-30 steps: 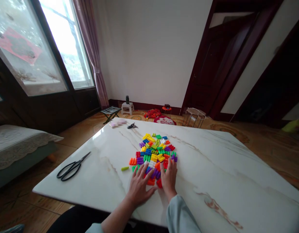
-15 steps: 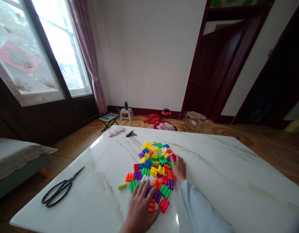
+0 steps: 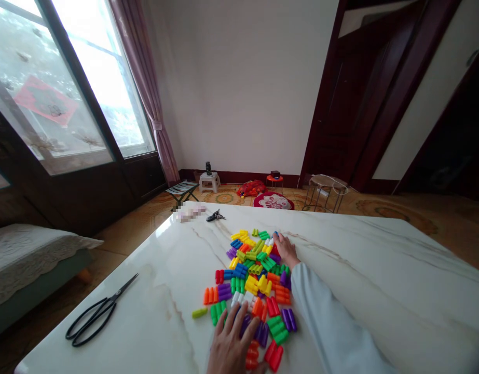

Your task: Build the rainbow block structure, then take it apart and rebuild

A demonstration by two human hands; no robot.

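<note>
scissors (image 3: 113, 297) lie left of the pieces (image 3: 252, 284), apparently pliers (image 3: 215, 215) behind them.

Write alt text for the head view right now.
Left hand spreads over the near end of multicoloured pieces on a white table; right hand is at their far right side. Scissors lie left of the pieces, a dark tool beyond them.

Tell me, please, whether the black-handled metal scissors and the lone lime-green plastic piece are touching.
Apart: the head view shows white marbled tabletop between the scissors and the lime-green piece.
</note>
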